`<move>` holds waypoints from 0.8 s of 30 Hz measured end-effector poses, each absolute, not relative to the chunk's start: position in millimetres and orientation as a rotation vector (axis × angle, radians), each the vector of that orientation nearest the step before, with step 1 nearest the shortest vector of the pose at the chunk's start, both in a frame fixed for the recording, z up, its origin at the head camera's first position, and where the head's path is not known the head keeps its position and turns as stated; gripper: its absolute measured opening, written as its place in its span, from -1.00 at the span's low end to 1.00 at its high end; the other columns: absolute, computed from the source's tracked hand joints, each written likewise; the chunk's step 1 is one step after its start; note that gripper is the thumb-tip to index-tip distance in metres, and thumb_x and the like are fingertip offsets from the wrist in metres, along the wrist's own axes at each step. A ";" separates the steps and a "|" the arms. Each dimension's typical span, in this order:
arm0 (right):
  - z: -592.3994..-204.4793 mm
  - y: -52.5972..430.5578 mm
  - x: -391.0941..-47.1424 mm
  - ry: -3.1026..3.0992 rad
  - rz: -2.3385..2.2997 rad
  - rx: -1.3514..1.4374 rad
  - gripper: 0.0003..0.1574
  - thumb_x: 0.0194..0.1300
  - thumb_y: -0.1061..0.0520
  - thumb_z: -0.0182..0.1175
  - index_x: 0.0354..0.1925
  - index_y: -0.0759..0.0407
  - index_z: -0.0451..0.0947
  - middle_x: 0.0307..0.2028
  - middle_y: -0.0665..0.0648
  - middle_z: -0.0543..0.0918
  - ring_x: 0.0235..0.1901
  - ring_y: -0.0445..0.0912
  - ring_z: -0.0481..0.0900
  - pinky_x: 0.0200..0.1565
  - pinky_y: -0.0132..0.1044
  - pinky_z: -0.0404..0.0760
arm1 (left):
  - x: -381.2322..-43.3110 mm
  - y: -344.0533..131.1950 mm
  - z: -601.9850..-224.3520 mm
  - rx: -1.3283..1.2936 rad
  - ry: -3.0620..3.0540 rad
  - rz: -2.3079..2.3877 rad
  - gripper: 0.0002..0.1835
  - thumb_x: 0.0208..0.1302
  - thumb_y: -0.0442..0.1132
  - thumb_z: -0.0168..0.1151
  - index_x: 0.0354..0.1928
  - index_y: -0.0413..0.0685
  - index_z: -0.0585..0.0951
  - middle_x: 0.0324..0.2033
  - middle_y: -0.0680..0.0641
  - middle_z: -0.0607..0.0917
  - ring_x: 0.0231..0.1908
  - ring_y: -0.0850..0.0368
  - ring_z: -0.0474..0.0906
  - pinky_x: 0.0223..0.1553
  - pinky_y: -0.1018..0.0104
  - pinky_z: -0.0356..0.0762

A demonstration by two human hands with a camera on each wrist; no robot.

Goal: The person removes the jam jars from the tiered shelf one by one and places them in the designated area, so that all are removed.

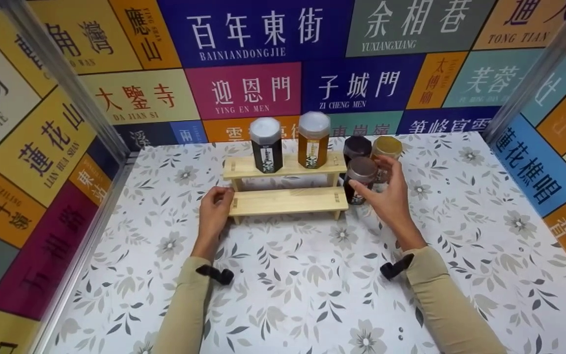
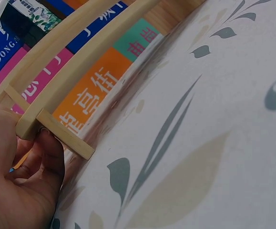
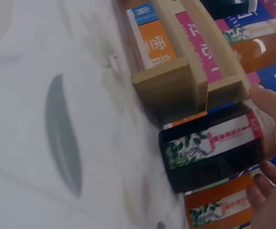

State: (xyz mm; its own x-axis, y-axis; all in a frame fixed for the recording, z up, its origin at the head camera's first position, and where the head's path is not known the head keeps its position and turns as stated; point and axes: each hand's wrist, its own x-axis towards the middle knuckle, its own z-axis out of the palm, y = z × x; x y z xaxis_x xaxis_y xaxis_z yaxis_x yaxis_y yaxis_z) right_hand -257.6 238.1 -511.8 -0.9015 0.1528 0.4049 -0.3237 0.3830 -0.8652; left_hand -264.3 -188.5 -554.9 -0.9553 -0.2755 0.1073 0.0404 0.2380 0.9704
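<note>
Reaching forward over the desk, both forearms angle inward, tan sleeves at the wrists. Left hand has its thumb and curled fingers pinching the left end of the lower step on a little two-tier wooden rack. Right hand comes in from the other side, thumb and fingers spread around the upper part of a dark jar, so it's holding that one, just off the rack's right end. Can't really tell if its base is touching the desk, tbh.

Just beyond the right fingers there's another dark jar and a yellow-topped jar with orangey contents. Left of those fingers, up on the top step, sit a white-lidded amber jar and a white-lidded black jar, both upright and looking pretty full.
</note>
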 end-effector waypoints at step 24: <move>-467.9 123.5 -284.0 -2.196 1.596 0.366 0.19 0.34 0.06 0.55 0.65 0.17 0.06 0.50 0.25 0.36 0.52 0.08 0.38 0.51 0.01 0.46 | -265.4 -190.4 -557.2 0.203 -2.245 -1.765 -0.78 0.55 -0.12 0.33 -0.05 -0.15 0.71 -0.14 -0.14 0.75 -0.12 0.08 0.65 -0.04 0.34 0.54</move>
